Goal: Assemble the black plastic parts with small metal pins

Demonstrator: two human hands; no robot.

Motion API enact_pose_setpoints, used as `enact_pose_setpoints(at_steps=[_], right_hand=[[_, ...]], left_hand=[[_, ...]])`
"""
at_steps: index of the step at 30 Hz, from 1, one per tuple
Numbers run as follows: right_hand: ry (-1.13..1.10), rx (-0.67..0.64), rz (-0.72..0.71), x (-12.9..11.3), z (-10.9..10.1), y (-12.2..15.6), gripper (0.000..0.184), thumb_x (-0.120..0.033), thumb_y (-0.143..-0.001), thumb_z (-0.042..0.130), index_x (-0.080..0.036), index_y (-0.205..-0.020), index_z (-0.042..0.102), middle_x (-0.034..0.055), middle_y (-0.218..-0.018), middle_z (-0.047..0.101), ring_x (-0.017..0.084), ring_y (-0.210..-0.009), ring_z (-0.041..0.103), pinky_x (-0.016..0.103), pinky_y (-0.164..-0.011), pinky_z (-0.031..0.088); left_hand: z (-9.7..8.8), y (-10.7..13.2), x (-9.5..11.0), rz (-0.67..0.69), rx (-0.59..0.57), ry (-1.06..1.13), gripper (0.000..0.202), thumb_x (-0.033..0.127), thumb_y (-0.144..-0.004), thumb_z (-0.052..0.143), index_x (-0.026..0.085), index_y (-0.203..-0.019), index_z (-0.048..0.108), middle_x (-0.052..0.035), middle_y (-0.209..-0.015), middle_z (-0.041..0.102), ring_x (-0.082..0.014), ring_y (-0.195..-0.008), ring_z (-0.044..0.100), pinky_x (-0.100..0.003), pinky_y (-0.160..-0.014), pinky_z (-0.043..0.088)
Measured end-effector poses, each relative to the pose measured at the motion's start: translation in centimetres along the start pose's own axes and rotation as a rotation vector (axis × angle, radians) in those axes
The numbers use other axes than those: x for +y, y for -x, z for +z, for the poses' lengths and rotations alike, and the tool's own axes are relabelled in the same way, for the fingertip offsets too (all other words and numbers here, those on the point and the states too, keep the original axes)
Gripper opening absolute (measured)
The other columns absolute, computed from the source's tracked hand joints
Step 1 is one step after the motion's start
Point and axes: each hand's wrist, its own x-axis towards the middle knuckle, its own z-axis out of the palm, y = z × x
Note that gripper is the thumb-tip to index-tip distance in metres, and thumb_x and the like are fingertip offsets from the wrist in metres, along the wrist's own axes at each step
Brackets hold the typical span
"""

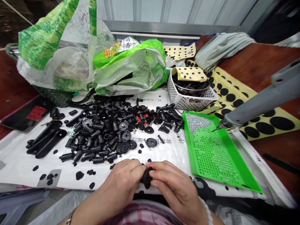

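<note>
1. Lower centre of the frame: both hands meet over one black part (147,178), held above the near edge of the counter (168,159).
2. The left hand (125,176) is mostly closed, its fingers curled and gripping the part from the left.
3. The right hand (175,184) has its fingers bent and brought close together, their tips pinching the part from the right. Whether they also hold something small, I cannot tell.
4. Left of centre, a heap of black plastic pieces (103,131) spreads over the counter, with a flat black wheel (152,142) lying at its right side.
5. At the left, several long black handles (50,140) lie side by side.
6. Right of centre sits a green tray (243,165) with a perforated bottom; silver screws (198,122) are piled at its far end.
7. A grey power screwdriver (255,97) reaches in from the right edge, its tip over the tray.
8. Upper right: a white basket (192,103) of dark pieces stands beside yellow sheets (234,93) with black round spots.
9. Upper left and upper centre: two green-and-clear plastic bags (133,68).
</note>
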Motion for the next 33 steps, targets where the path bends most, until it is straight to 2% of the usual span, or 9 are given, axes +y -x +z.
enact_pose_setpoints(at_steps=[4,7,10,12,15,18,22,27,33], right_hand=[[-0.010,0.015,0.021,0.3,0.3,0.1,0.020,-0.009,-0.085,0.056,-0.019,-0.100,0.065,0.0104,-0.099,0.070,0.020,-0.088,0.067,0.033,-0.076,0.057],[-0.024,0.040,0.068,0.3,-0.1,0.1,0.019,-0.008,-0.084,0.057,-0.018,-0.097,0.066,0.0103,-0.099,0.070,0.020,-0.089,0.067,0.032,-0.076,0.057],[0.024,0.122,0.109,0.4,-0.9,0.4,0.018,-0.008,-0.084,0.058,-0.019,-0.095,0.066,0.0097,-0.100,0.070,0.020,-0.091,0.067,0.032,-0.078,0.057],[0.069,0.175,0.142,0.7,-1.5,1.0,0.019,-0.008,-0.084,0.058,-0.020,-0.096,0.066,0.0088,-0.101,0.070,0.021,-0.093,0.067,0.032,-0.080,0.056],[0.104,0.193,0.188,1.3,-1.9,2.2,0.021,-0.009,-0.084,0.058,-0.022,-0.098,0.065,0.0076,-0.104,0.069,0.020,-0.095,0.067,0.032,-0.082,0.056],[0.102,0.179,0.184,1.7,-1.7,3.4,0.024,-0.008,-0.083,0.058,-0.023,-0.102,0.064,0.0076,-0.105,0.069,0.021,-0.096,0.066,0.032,-0.082,0.056],[0.105,0.187,0.169,1.8,-1.2,4.3,0.026,-0.007,-0.082,0.058,-0.022,-0.102,0.063,0.0087,-0.104,0.069,0.022,-0.095,0.067,0.033,-0.080,0.057],[0.162,0.213,0.165,1.8,-1.0,4.9,0.023,-0.008,-0.081,0.059,-0.020,-0.099,0.065,0.0098,-0.102,0.071,0.023,-0.090,0.069,0.033,-0.077,0.059],[0.209,0.276,0.100,2.9,-0.7,5.7,0.016,-0.020,-0.082,0.062,-0.021,-0.096,0.069,0.0116,-0.097,0.073,0.026,-0.082,0.071,0.031,-0.070,0.061]], left_hand=[[0.2,-0.3,0.0,0.001,-0.021,-0.041,0.027,0.004,-0.086,0.032,0.017,-0.091,0.056,-0.0033,-0.075,0.058,-0.0179,-0.068,0.054,-0.032,-0.061,0.047],[-0.2,-0.5,0.1,-0.003,-0.002,-0.065,0.024,0.010,-0.089,0.037,0.018,-0.103,0.055,-0.0054,-0.086,0.061,-0.0188,-0.076,0.058,-0.033,-0.066,0.050],[-1.1,-0.3,-0.7,-0.013,0.149,-0.103,0.024,0.016,-0.091,0.044,0.018,-0.113,0.053,-0.0070,-0.097,0.063,-0.0173,-0.083,0.061,-0.030,-0.073,0.051],[-2.0,0.0,-1.7,-0.051,0.263,-0.158,0.022,0.019,-0.091,0.047,0.017,-0.111,0.056,-0.0064,-0.096,0.063,-0.0161,-0.084,0.061,-0.028,-0.075,0.050],[-3.8,0.4,-3.7,-0.178,0.407,-0.276,0.017,0.024,-0.089,0.051,0.018,-0.104,0.059,-0.0048,-0.092,0.063,-0.0162,-0.083,0.062,-0.028,-0.076,0.050],[-5.1,0.4,-5.0,-0.268,0.492,-0.377,0.017,0.028,-0.088,0.054,0.019,-0.101,0.059,-0.0048,-0.093,0.064,-0.0185,-0.084,0.062,-0.031,-0.077,0.050],[-5.5,-0.7,-5.1,-0.223,0.483,-0.442,0.017,0.030,-0.087,0.054,0.018,-0.099,0.060,-0.0070,-0.095,0.064,-0.0215,-0.087,0.061,-0.036,-0.081,0.049],[-4.7,-2.8,-4.2,-0.123,0.427,-0.435,0.018,0.027,-0.087,0.056,0.014,-0.097,0.062,-0.0096,-0.094,0.065,-0.0228,-0.087,0.060,-0.039,-0.080,0.049],[-3.2,-3.5,-2.3,-0.079,0.416,-0.329,0.011,0.019,-0.085,0.056,0.014,-0.091,0.064,-0.0077,-0.088,0.068,-0.0190,-0.080,0.061,-0.034,-0.074,0.049]])
